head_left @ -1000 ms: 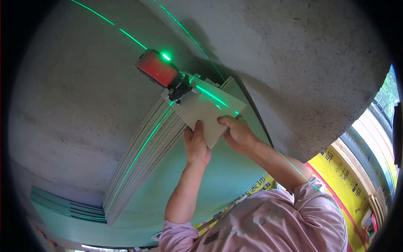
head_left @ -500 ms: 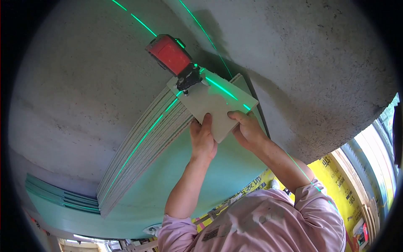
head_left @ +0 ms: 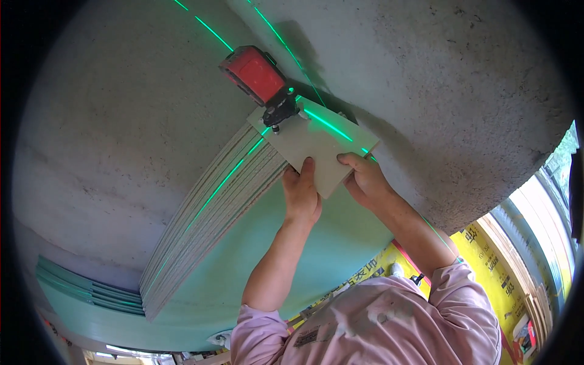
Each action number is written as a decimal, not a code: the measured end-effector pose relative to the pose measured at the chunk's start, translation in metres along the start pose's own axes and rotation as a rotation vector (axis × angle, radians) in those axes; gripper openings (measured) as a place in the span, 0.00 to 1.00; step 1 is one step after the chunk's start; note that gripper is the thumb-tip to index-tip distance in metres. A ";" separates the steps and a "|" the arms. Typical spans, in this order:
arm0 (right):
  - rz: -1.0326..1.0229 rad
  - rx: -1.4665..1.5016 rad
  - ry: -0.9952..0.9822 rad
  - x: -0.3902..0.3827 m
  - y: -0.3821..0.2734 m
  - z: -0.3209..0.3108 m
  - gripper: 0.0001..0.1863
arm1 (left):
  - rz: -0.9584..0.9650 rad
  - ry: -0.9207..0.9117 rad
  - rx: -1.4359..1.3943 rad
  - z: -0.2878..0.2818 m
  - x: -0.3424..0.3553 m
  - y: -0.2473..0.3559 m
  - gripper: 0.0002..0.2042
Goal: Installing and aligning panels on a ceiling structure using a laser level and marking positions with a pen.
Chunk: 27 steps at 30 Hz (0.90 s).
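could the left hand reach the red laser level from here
Probably yes, if it lets go: the left hand grips the pale board, whose bare top leaves the way to the red laser level free.

The board [head_left: 325,149] is plain pale cream, streaked with vivid green laser light. At its upper left end, the laser level [head_left: 255,76] is red with black trim and a black base. Below the board, the stacked sheets [head_left: 210,201] show whitish-grey striped edges and a sea-green face. Right of the board, the concrete [head_left: 450,91] is mottled grey; below it, the shirt [head_left: 365,319] is dusty pink, blotched greyish; to its lower right, the sheeting [head_left: 508,298] is yellow with black print.
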State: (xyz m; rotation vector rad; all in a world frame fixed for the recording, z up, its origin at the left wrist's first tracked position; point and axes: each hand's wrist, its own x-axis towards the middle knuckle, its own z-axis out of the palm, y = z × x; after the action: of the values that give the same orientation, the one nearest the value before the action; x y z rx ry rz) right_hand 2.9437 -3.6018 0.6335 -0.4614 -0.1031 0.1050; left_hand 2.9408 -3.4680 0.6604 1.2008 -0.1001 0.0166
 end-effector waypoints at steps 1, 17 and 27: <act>0.012 -0.012 0.009 0.000 -0.001 0.000 0.22 | 0.015 0.001 -0.007 0.000 0.002 -0.002 0.18; -0.011 -0.029 -0.005 0.014 -0.013 -0.007 0.22 | 0.089 0.011 0.033 0.012 0.017 -0.004 0.18; 0.003 -0.070 0.057 0.018 -0.012 -0.008 0.20 | 0.077 0.080 0.019 0.013 0.019 -0.006 0.16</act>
State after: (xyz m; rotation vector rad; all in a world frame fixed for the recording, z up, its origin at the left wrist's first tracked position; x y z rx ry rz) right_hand 2.9639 -3.6139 0.6330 -0.5343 -0.0504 0.0912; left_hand 2.9593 -3.4830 0.6616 1.2138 -0.0763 0.1332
